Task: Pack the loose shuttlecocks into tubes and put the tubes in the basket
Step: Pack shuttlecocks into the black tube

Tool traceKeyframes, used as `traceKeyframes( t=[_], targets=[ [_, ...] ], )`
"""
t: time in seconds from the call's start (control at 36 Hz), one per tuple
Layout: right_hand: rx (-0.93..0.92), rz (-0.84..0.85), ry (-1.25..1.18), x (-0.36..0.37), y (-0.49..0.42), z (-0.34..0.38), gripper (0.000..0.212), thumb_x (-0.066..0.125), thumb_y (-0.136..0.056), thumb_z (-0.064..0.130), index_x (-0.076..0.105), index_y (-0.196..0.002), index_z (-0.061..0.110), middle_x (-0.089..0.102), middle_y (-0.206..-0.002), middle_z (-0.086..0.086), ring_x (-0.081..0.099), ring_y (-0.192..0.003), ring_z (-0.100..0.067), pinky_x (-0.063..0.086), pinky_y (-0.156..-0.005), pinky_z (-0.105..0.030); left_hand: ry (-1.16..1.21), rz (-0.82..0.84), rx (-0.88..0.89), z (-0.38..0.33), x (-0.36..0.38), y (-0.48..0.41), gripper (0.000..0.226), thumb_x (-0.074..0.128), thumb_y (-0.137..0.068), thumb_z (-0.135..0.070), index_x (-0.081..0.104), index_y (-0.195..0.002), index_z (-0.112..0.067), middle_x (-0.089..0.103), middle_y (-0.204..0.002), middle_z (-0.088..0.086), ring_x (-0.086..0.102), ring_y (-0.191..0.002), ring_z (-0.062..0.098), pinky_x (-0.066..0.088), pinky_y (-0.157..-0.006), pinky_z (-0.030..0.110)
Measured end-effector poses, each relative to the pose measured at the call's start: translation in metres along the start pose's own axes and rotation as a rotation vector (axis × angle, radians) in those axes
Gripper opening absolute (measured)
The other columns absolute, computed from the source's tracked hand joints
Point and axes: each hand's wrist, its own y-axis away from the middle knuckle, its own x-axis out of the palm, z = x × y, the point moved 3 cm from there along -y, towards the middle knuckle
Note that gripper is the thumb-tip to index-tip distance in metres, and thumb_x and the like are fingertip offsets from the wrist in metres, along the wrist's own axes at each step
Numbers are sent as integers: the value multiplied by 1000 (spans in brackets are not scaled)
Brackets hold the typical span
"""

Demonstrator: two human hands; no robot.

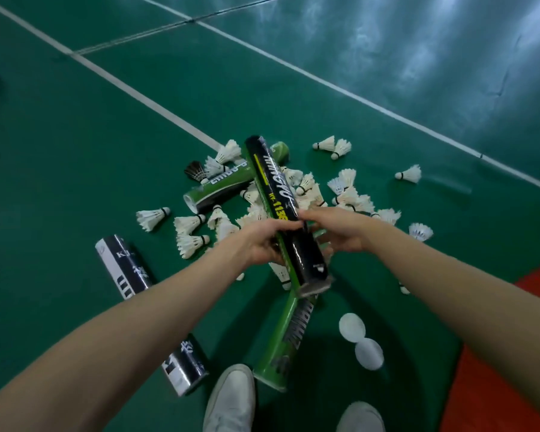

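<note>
A black tube with yellow lettering (278, 194) is held above the floor, pointing away from me. My left hand (262, 241) grips its near half from the left. My right hand (334, 229) touches it from the right with curled fingers. Beneath lies a heap of several white shuttlecocks (346, 194), with one dark-feathered one (197, 171) at the left. A green tube (222, 185) lies in the heap, another green tube (282, 338) lies near my feet. A black-and-white tube (125, 266) lies at the left, passing under my left forearm.
Two white round caps (352, 327) lie on the green court floor right of the near green tube. My white shoes (231, 400) are at the bottom edge. An orange-red mat (512, 353) covers the lower right. White court lines (138, 95) cross the floor.
</note>
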Motion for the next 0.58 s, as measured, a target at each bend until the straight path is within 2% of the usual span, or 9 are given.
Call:
traceKeyframes(
  t=[0.08,0.17,0.25,0.31,0.36,0.44,0.5,0.53,0.58],
  targets=[
    [-21,-83,-147,-4,-11,-27,29,49,-98,38,53,-117,17,59,-107,0,57,-93,-18,48,-91,-44,-152,-41,-29,22,1,-15,40,68,-77,4,56,-114,-5,66,-107,12,61,-98,28,49,-79,42],
    [-108,-229,-345,-19,-29,-54,63,64,-90,34,32,-142,18,57,-124,-2,57,-110,-21,42,-102,-52,-359,-91,-50,46,0,-31,63,67,-70,15,42,-120,-14,61,-109,11,59,-97,29,52,-67,39],
    [-210,-322,-601,-36,-45,-74,87,77,-76,39,23,-142,22,56,-130,-6,55,-118,-25,41,-102,-57,-616,-130,-35,61,-9,-45,91,68,-66,16,30,-134,-30,52,-120,13,54,-104,31,53,-77,47],
    [-225,-458,-751,-50,-54,-84,122,84,-51,54,13,-146,28,50,-138,-6,50,-125,-27,37,-106,-55,-839,-164,14,63,-19,-50,95,69,-64,14,28,-138,-30,44,-125,12,49,-110,32,50,-88,47],
    [-242,-626,-783,-65,-58,-93,136,84,-44,58,1,-149,34,35,-151,-5,38,-135,-26,30,-112,-51,-1040,-203,62,60,-28,-52,94,70,-63,11,28,-137,-28,40,-124,11,48,-107,31,51,-84,42],
    [-395,-760,-709,-72,-60,-108,106,81,-71,41,6,-146,45,12,-159,4,20,-143,-23,24,-114,-49,-1229,-231,83,54,-39,-54,90,72,-62,6,27,-133,-29,39,-115,9,50,-97,28,53,-72,36],
    [-453,-738,-737,-68,-65,-118,78,79,-74,39,28,-134,45,38,-146,0,41,-132,-23,37,-107,-52,-1349,-241,79,53,-44,-56,87,74,-64,-3,25,-132,-28,38,-115,8,50,-96,27,53,-77,39],
    [-459,-713,-769,-64,-65,-121,62,78,-76,36,38,-124,36,52,-129,-2,53,-117,-22,47,-99,-51,-1397,-237,85,54,-45,-58,85,76,-66,-10,25,-132,-26,38,-115,8,50,-97,27,52,-81,40],
    [-441,-687,-791,-55,-65,-124,38,74,-83,29,44,-105,22,60,-99,0,61,-92,-20,57,-81,-41,-1411,-194,123,59,-44,-62,83,81,-67,-26,28,-130,-23,44,-113,5,54,-93,23,52,-81,39]
  ],
)
